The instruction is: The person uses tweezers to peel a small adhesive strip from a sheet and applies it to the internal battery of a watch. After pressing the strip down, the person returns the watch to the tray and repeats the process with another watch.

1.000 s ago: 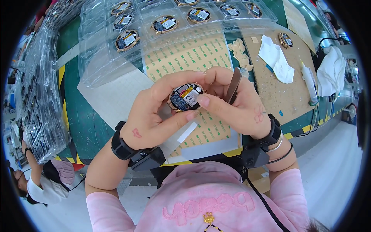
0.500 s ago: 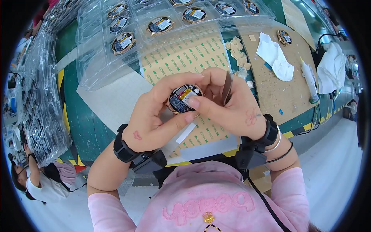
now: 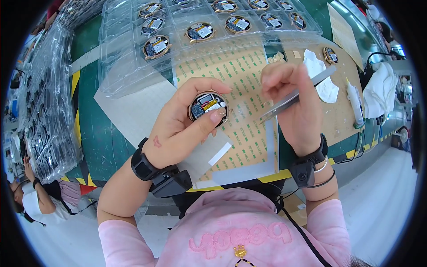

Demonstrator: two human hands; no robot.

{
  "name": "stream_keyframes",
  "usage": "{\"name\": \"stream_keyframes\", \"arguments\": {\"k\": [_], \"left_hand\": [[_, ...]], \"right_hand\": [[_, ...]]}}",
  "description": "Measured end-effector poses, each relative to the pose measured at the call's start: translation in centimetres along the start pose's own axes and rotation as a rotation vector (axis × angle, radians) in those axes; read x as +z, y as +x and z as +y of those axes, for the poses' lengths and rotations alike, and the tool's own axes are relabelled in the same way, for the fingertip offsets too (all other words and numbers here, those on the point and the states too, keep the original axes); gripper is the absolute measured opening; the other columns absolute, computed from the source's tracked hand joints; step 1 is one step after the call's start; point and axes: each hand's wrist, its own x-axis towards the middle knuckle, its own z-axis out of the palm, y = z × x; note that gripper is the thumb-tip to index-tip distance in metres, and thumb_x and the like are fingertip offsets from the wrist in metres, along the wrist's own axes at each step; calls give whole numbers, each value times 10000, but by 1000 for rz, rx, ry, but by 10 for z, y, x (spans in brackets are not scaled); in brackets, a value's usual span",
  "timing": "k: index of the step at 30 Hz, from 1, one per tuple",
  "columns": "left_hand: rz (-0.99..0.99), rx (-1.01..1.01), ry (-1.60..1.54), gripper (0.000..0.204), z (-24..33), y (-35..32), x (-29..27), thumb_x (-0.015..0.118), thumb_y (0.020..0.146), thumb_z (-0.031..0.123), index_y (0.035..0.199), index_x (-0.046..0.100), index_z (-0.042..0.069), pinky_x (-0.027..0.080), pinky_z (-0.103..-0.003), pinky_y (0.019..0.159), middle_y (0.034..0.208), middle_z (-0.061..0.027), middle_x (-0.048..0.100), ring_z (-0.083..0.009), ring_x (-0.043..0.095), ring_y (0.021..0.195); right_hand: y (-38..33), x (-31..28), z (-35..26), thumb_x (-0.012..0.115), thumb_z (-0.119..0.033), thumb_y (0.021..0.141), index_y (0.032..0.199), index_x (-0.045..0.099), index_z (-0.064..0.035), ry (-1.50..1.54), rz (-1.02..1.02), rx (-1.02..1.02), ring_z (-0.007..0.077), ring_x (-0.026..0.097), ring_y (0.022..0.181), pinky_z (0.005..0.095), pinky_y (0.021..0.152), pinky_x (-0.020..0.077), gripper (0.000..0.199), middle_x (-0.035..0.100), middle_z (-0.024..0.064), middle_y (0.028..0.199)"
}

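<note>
Left hand (image 3: 184, 129): closed around a round gadget (image 3: 208, 106), thumb pressed on its lower right edge, fingers curled over the top; it is held face up above the counter.
Round gadget: gold-rimmed disc with its inner circuit parts showing, in the left hand, just left of the tweezer tip.
Right hand (image 3: 296, 107): pinched shut on metal tweezers (image 3: 297, 94), which slant down to the left; a small clear film piece (image 3: 242, 109) sits at their tip, between the two hands.
Hands: apart, the gadget and the tweezer tip near each other.
Sheet (image 3: 242, 84): tan adhesive sheet with green print, lying on the counter (image 3: 102, 133) under both hands.
Trays (image 3: 133, 58): clear plastic trays at the far side, holding more round gadgets.
Right side: a white cloth (image 3: 322, 78) and a small white bottle (image 3: 355, 100) on a brown board.
</note>
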Motion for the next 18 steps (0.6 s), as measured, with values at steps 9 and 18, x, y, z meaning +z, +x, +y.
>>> {"name": "stream_keyframes", "arguments": {"k": [9,18], "left_hand": [[25,106,81,309,-2,-1,0,530,889,142,1177,463,50,365,-152,511,863,-6,534,-17,459,607],[65,51,-97,285,-6,-1,1,454,936,187,1174,462,31,359,-154,516,893,-16,549,-21,466,650]], "right_hand": [[6,-29,-9,232,-528,975,741,531,-33,144,-275,99,60,501,614,183,503,386,623,538,41,817],[1,-13,-11,508,-209,936,970,535,-13,352,-207,167,94,575,710,285,671,550,201,557,41,866]]}}
